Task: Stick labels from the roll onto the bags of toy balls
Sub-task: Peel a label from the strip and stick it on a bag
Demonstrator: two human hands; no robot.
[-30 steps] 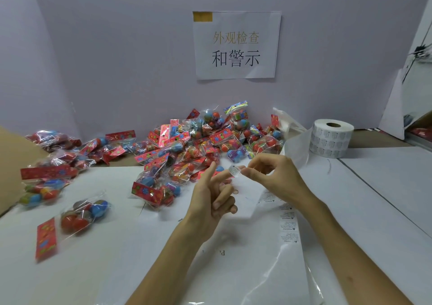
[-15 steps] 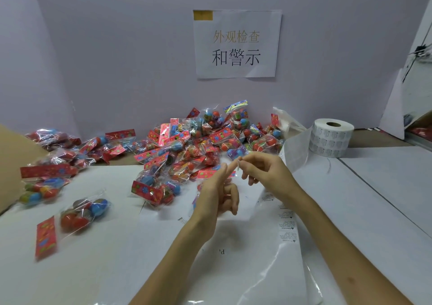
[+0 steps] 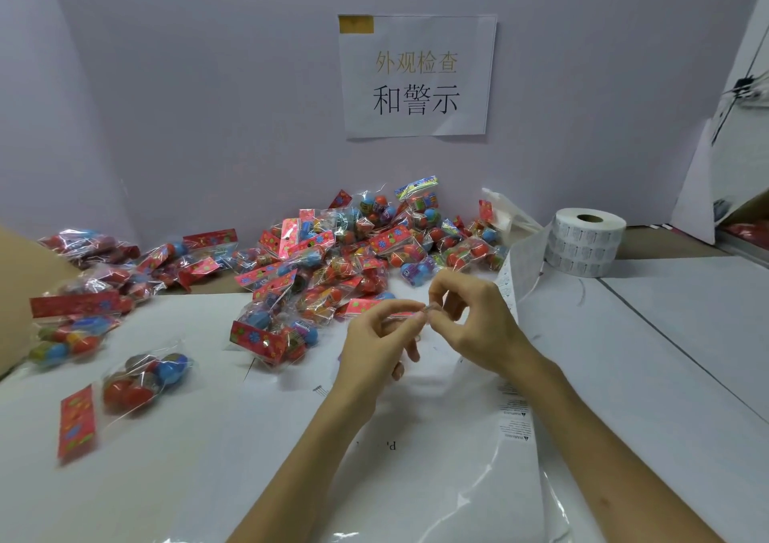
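Your left hand (image 3: 373,349) and right hand (image 3: 478,326) are pinching one small pale label (image 3: 428,308) over the white tabletop (image 3: 686,334), lilac wall (image 3: 208,105) behind.

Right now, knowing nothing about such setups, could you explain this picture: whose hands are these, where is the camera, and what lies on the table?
There is no machine here. A person works with bare hands, and the single camera sits on their head, looking forward and down, which is why both arms reach in from the bottom. The left hand and right hand meet at the fingertips, both pinching a small label, too small to read. On the white table lies a pile of bags of coloured toy balls, with one lone bag apart on the left. At the back right stands the label roll, its backing strip trailing towards the hands. A paper sign hangs on the wall.
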